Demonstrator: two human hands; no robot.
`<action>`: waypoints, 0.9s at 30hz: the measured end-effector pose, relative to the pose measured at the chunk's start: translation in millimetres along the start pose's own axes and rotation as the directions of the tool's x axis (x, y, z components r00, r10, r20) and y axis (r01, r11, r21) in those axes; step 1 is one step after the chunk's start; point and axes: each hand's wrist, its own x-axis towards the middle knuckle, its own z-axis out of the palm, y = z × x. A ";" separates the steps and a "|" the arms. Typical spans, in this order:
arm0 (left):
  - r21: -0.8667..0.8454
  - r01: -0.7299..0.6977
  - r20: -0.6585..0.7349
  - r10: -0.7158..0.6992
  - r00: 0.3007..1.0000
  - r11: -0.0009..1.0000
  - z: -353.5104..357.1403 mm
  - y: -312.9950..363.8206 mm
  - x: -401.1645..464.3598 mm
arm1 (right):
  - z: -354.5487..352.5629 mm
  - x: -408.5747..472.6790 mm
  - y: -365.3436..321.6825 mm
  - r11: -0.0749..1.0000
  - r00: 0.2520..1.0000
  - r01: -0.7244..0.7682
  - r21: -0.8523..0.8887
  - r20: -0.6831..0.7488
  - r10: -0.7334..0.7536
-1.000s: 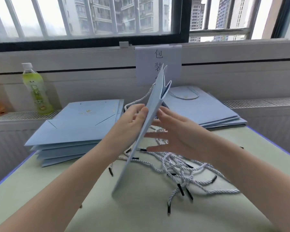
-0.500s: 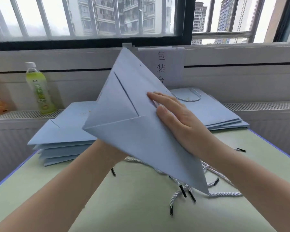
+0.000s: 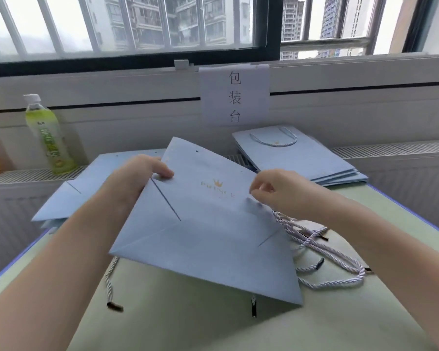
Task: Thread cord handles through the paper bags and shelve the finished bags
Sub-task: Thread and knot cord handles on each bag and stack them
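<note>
A flat light-blue paper bag [image 3: 208,231] with a gold crown logo lies tilted over the green table, logo side up. My left hand [image 3: 142,173] grips its left edge, thumb on top. At the bag's right edge my right hand [image 3: 271,191] has its fingers curled against the paper. A tangle of white twisted cords [image 3: 322,252] with black tips lies under and to the right of the bag. Two cord ends [image 3: 112,282] poke out below its front edge.
A pile of flat blue bags without handles [image 3: 86,183] lies at the left rear. A stack of bags with cord handles [image 3: 297,155] sits at the right rear. A green drink bottle [image 3: 47,135] stands on the ledge at left. A paper sign [image 3: 235,96] hangs on the wall.
The bag was upright edge-on, then raised and turned over; now it lies lower with the logo side up. My left hand moved on top of its left edge, my right to its right edge.
</note>
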 end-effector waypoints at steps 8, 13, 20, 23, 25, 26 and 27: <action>0.156 -0.068 -0.106 0.086 0.991 0.985 -4.0 5.7 12.7 | -12.8 -7.1 12.6 0.919 0.893 -0.192 -0.345 0.328 0.310; 0.017 -0.163 -0.178 0.163 0.970 0.986 -6.5 3.5 10.8 | 8.4 4.3 24.2 0.958 0.978 -0.178 -0.225 0.067 0.197; -0.193 -0.192 -0.270 0.136 0.953 0.962 -9.3 3.0 2.6 | -11.4 9.8 23.4 0.988 0.902 -0.078 0.131 -0.413 0.126; -0.158 -0.133 -0.239 0.093 0.967 0.978 -8.2 0.3 0.5 | -18.2 8.4 17.8 0.944 0.821 0.068 0.324 -0.555 0.132; -0.123 -0.103 -0.172 0.081 0.982 0.987 -3.7 1.4 -0.5 | -24.1 6.8 11.7 0.861 0.757 0.217 0.460 -0.637 0.149; -0.087 -0.096 -0.128 0.085 0.988 0.992 -0.4 3.0 -2.0 | -27.6 4.7 7.5 0.802 0.729 0.297 0.519 -0.666 0.161; -0.021 -0.104 -0.093 0.102 0.990 0.994 2.1 3.2 -4.1 | -30.6 2.6 3.8 0.736 0.709 0.366 0.569 -0.683 0.175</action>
